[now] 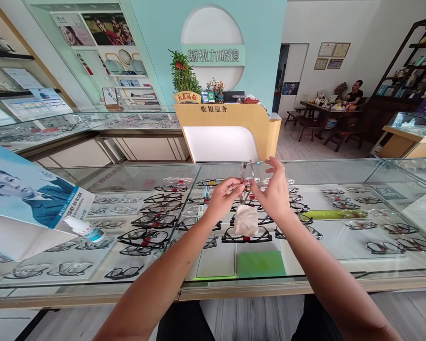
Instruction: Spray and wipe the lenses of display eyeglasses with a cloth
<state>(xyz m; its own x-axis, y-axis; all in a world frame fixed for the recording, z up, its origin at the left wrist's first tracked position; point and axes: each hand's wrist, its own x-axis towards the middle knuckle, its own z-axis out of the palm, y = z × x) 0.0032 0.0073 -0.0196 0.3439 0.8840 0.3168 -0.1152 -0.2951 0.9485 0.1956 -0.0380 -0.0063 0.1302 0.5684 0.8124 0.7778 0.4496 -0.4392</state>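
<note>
Well beyond the beige cloth [246,220], a pale turquoise wall [152,28] carries a round white niche [213,28] with raised lettering across it. Directly under the cloth runs the table [241,291], a long glass-topped display case with a light wooden front edge, reaching out on both sides. Past its far edge, straight ahead of the cloth, stands a wood-toned reception desk [230,116] bearing a leafy plant [184,73]; far off to the cloth's right, a person [356,94] sits at a dark wooden dining set. Well to the cloth's left, a blue printed board [31,189] stands on the glass, with a small white bottle [84,229] beside it.

Just beyond the cloth are both bare hands. The left hand [227,192] has its thumb and forefinger clamped on a pair of glasses. The right hand [273,189] has thumb and forefinger spread apart at the frame's other side; whether they grip it, I cannot tell. Under the glass, dark spectacle frames [149,238] sit in rows around the cloth. The held glasses [246,176] look clear and thin-framed, raised slightly beyond the cloth, their finer details too small to make out.
</note>
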